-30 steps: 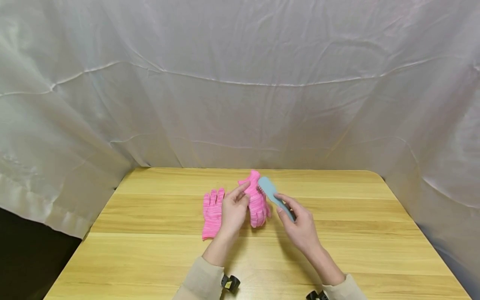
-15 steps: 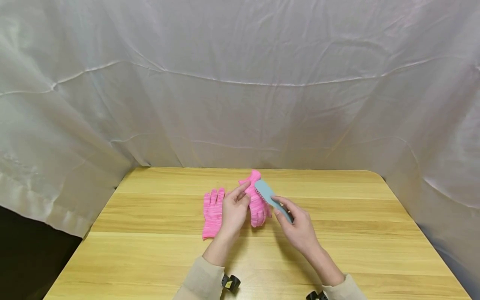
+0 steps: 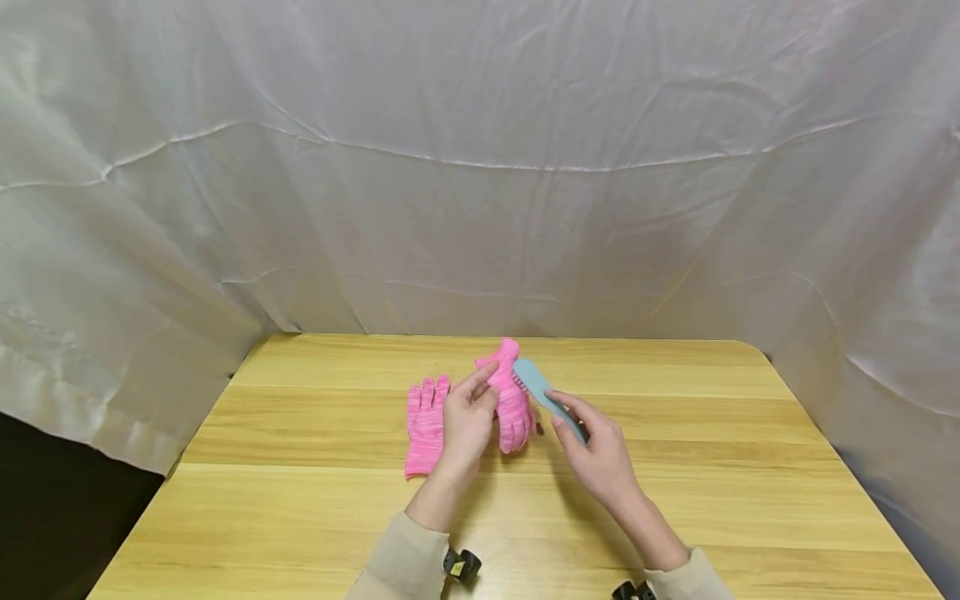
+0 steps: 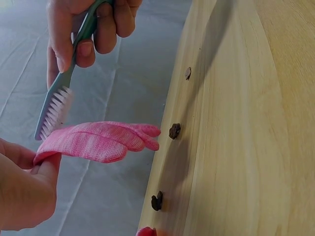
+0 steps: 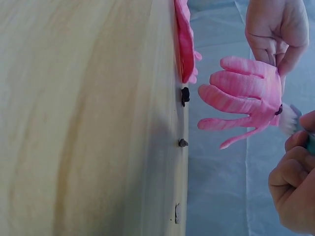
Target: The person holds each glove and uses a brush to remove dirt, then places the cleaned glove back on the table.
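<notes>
My left hand (image 3: pixel 468 421) pinches a knit pink glove (image 3: pixel 512 408) near its cuff and holds it up off the table, its fingers hanging down. In the left wrist view that glove (image 4: pixel 98 142) sags between hand and table. My right hand (image 3: pixel 596 454) grips the handle of a light blue brush (image 3: pixel 534 382) with pale bristles. Those bristles (image 4: pixel 56 110) meet the glove near the cuff. A small dark bit (image 5: pixel 279 109) sits on the glove beside the bristles in the right wrist view. A second pink glove (image 3: pixel 425 429) lies flat on the table, left of my left hand.
Several small dark bits, one of them a dark lump (image 4: pixel 174 131), lie on the wooden table (image 3: pixel 300 517). A grey-white curtain (image 3: pixel 480 208) hangs behind the table and along its sides. Black cameras (image 3: pixel 461 567) are strapped at both wrists.
The brush first slid down and left across the glove, then shifted slightly back up and right. The held glove's fingers swung a little left, and my left hand stayed nearly still.
</notes>
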Available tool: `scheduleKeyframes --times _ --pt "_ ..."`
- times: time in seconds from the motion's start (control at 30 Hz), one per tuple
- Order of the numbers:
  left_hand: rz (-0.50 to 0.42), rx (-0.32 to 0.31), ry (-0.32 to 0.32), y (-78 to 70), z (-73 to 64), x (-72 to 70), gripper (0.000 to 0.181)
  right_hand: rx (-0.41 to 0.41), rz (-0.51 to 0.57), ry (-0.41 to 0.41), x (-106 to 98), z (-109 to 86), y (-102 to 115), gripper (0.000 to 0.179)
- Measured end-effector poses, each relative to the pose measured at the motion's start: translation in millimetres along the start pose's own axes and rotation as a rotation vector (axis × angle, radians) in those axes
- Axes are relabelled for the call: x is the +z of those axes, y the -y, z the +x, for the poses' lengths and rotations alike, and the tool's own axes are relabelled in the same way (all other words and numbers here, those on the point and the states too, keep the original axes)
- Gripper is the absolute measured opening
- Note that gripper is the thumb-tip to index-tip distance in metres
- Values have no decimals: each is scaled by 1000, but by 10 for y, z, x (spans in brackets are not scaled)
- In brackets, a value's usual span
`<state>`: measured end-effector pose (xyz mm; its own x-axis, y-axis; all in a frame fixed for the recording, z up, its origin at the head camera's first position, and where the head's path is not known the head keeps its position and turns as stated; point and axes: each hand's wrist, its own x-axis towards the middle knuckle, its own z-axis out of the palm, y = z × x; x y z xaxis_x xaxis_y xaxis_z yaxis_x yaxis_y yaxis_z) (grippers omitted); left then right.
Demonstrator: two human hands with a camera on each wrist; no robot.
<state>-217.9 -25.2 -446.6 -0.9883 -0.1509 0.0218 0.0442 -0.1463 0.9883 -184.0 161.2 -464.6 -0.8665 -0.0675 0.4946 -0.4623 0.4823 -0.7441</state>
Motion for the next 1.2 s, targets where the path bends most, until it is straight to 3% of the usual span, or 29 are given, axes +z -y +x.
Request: scheduleKeyframes --times 0.3,0.57,0.83,1.2 --pt "-3 -2 0 -13 -1 -14 43 24 29 -21 -12 5 4 33" --pt "-5 -10 5 -5 6 -31 43 4 45 -93 -26 8 13 34" --pt "19 -13 13 10 12 -19 43 -55 57 -56 -11 -4 -1 34" --pt "14 -7 16 13 -17 10 42 -122 -40 -42 6 -7 -29 37"
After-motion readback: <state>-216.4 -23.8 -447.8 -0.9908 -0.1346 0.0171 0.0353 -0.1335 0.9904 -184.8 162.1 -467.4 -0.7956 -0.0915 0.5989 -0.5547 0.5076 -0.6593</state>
